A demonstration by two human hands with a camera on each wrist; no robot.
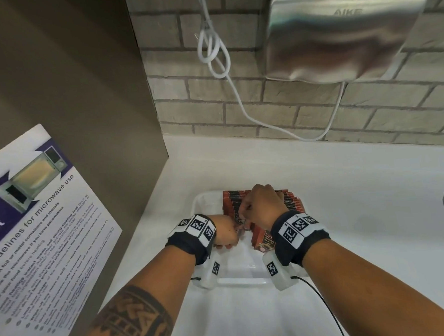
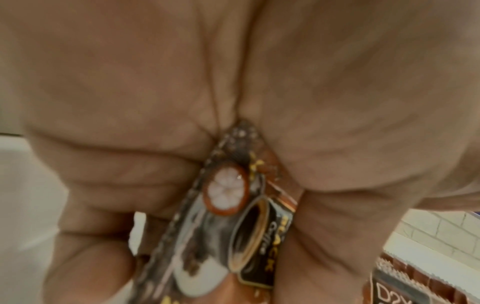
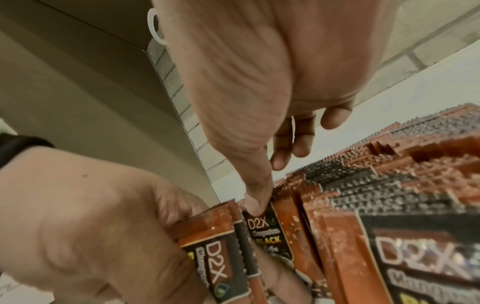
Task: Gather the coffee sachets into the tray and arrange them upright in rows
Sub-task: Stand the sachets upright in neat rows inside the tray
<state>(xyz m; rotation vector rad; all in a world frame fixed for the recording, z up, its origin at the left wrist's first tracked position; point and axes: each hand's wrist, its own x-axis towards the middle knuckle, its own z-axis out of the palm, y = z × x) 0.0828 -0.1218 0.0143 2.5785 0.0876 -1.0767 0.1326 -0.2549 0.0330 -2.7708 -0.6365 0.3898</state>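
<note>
Sachets mostly gathered already, standing upright in packed rows along the right side of the white tray on the bench. Left half of tray bare, so room left to fill. Left hand curled round a small bunch of sachets, grip closed on them. Right hand over the rows, thumb pressing a sachet top, other fingers loosely bent, holding nothing. Judged well along; held bunch not yet slotted in.

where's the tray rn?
Head view: the white tray sits on the white counter at lower centre under both wrists, its right half filled with upright coffee sachets.
</note>
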